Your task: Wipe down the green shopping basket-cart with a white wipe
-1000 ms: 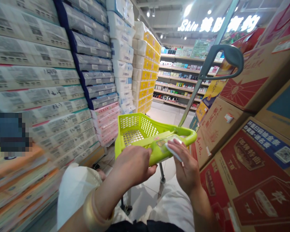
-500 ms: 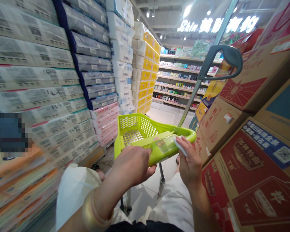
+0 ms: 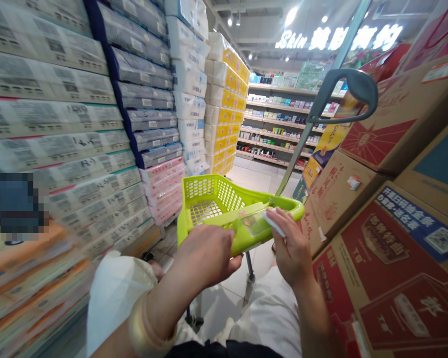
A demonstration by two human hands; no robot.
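Observation:
A lime-green plastic shopping basket (image 3: 212, 199) on a wheeled stand sits just in front of me, with a grey pull handle (image 3: 349, 92) rising at the upper right. My left hand (image 3: 205, 256) is closed on the basket's near rim. My right hand (image 3: 293, 248) pinches a small white wipe (image 3: 274, 222) against a clear label panel (image 3: 256, 222) on the rim. A gold bangle circles my left wrist.
Stacks of wrapped tissue packs (image 3: 97, 114) wall the left side of the aisle. Red and brown cardboard cartons (image 3: 392, 214) are piled close on the right. Shelves of small goods (image 3: 280, 129) stand at the aisle's far end, with pale floor tiles (image 3: 254, 176) between.
My right hand has slid the white wipe along the rim's label panel, from lower on the panel toward its right end. The left hand has kept its hold.

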